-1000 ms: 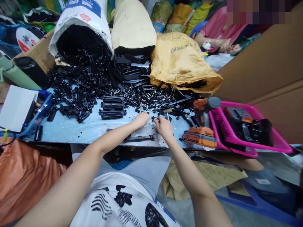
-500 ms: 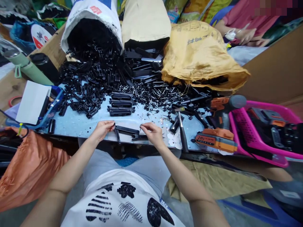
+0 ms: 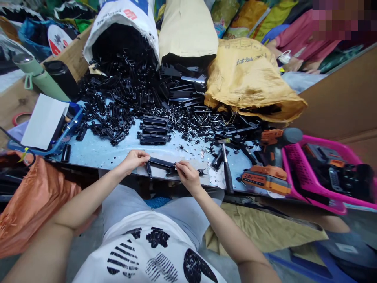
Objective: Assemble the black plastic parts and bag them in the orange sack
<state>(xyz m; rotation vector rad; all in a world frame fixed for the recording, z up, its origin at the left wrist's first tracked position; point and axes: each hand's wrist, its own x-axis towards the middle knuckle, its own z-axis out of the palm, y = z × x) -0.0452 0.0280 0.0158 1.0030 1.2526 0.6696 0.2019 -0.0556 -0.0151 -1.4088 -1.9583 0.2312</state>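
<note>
At the bench's front edge my left hand (image 3: 136, 161) pinches the left end of a long, narrow black tool handle (image 3: 161, 162). A short black arm (image 3: 149, 169) hangs down from that end. My right hand (image 3: 188, 176) is closed, thumb and finger together at the handle's right end; whatever sits in that pinch is too small to make out. Under the handle lies another black part, largely covered. Just beyond my hands, several similar black assembled tools (image 3: 153, 138) lie in a stacked row. A hammer (image 3: 226, 167) rests to the right of my right hand.
Loose black parts (image 3: 108, 118) and silver-shanked pins (image 3: 191, 122) heap up before the open sacks (image 3: 253, 86). On the right are an orange cordless drill (image 3: 266, 179) and a pink basket (image 3: 330, 196). A blue tray (image 3: 73, 118) and bottles (image 3: 44, 80) stand left. Another person sits beyond.
My right fingers have moved down against the handle's right end. My left hand keeps its pinch. The whole view has shifted slightly.
</note>
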